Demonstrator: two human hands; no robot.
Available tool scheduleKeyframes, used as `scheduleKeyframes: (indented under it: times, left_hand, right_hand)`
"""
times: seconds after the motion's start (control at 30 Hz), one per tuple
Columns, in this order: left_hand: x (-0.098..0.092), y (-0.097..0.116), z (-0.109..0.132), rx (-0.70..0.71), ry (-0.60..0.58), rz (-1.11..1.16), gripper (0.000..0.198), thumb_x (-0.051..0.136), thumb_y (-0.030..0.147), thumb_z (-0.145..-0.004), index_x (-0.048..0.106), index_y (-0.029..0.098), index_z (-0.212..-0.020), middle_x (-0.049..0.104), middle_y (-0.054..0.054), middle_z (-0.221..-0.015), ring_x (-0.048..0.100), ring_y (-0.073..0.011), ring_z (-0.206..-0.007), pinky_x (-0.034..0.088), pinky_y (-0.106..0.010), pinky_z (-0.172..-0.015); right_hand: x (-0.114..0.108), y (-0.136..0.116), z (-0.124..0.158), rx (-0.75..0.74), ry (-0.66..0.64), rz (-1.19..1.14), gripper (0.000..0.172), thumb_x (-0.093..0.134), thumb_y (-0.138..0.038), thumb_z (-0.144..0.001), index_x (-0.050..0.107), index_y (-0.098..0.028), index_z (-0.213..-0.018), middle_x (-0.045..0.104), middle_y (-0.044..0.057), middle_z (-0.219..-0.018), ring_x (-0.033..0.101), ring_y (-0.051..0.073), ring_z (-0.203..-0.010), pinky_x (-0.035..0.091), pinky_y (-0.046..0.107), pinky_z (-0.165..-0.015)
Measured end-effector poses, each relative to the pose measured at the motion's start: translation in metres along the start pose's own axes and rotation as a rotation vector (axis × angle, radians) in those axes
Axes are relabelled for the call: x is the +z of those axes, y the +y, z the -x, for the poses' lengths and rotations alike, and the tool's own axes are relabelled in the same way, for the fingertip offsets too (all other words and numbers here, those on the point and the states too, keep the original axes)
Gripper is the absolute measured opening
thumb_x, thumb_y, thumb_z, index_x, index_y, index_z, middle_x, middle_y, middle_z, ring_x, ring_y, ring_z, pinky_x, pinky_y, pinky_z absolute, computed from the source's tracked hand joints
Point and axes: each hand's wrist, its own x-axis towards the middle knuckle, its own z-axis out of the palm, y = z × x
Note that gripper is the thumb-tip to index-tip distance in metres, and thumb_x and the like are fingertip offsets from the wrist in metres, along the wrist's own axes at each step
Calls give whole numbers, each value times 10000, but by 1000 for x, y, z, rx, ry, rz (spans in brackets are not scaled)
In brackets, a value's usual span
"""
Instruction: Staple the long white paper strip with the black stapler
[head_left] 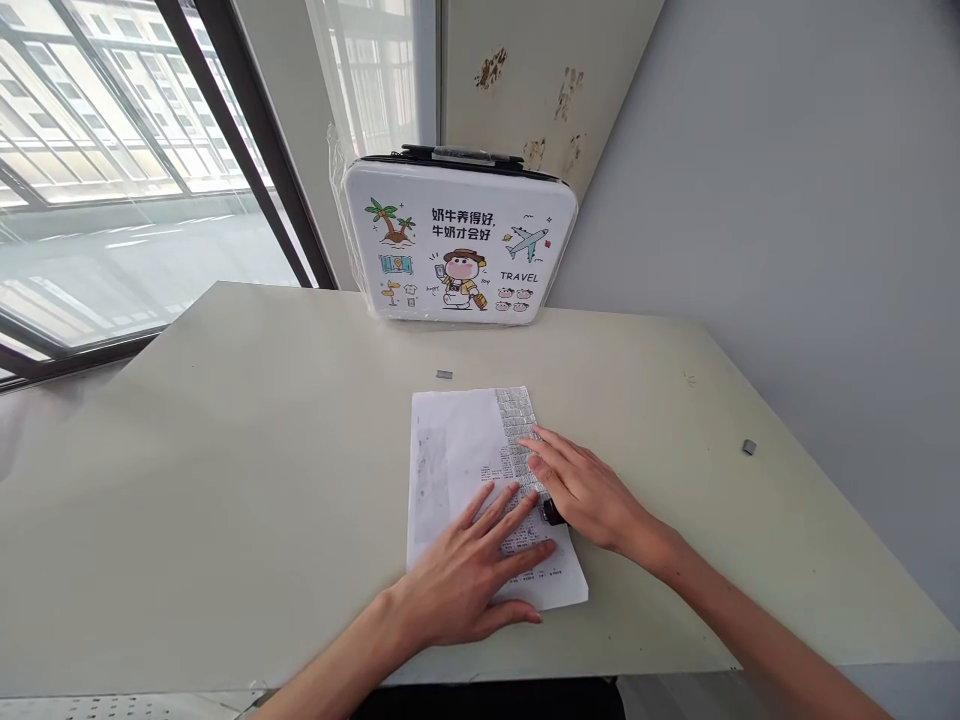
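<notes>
A white printed sheet of paper (457, 450) lies on the pale table (225, 450), with a strip folded over along its right side showing dense print. My left hand (472, 575) lies flat on the sheet's lower part, fingers spread and open. My right hand (581, 490) rests on the sheet's right edge with fingers stretched out over the folded strip. A small black object (553, 515) peeks out from under the right palm; what it is cannot be made out.
A white cartoon-printed case (457, 240) with a black handle stands upright at the table's back edge. Two small grey clips lie on the table, one (444, 375) behind the paper and one (748, 447) at the right. A window is at the left, a grey wall at the right.
</notes>
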Motion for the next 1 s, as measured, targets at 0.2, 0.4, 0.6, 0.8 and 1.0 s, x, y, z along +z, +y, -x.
scheduleKeyframes:
  times: [0.2, 0.4, 0.6, 0.8, 1.0]
  left_hand:
    - [-1, 1, -1, 12, 3, 1, 637, 503, 616, -1024, 488, 259, -1552, 146, -88, -1734, 157, -371, -1582, 181, -574, -1285]
    - [2, 1, 0, 4, 2, -12, 635, 511, 613, -1021, 491, 259, -1548, 137, -90, -1736, 149, -369, -1583, 188, -570, -1284]
    - [3, 1, 0, -1, -4, -21, 629, 538, 596, -1016, 496, 254, -1543, 136, -98, -1736, 153, -375, -1581, 192, -573, -1281]
    - [4, 1, 1, -4, 23, -15, 624, 566, 578, -1010, 499, 261, -1543, 138, -77, -1738, 159, -372, -1582, 185, -559, -1287]
    - [4, 1, 2, -10, 12, 2, 622, 530, 582, -1025, 471, 273, -1562, 143, -72, -1737, 146, -369, -1584, 175, -572, -1288]
  right_hand:
    - [4, 2, -2, 0, 13, 33, 591, 221, -567, -1083, 508, -310, -1530, 389, 9, -1668, 339, 251, -1545, 314, 499, -1253]
    - [5, 3, -2, 9, 11, 43, 597, 210, -582, -1079, 512, -321, -1524, 395, 2, -1664, 347, 249, -1542, 334, 492, -1247]
    - [8, 1, -3, -11, 21, 101, 574, 230, -530, -1085, 517, -296, -1523, 407, 21, -1658, 339, 246, -1545, 324, 480, -1249]
    - [3, 1, -2, 0, 13, 47, 559, 234, -522, -1086, 525, -309, -1513, 407, 5, -1658, 336, 245, -1546, 310, 493, -1256]
    - [-6, 1, 1, 37, -10, -56, 547, 233, -533, -1085, 550, -334, -1484, 415, -30, -1653, 370, 239, -1532, 328, 489, -1259]
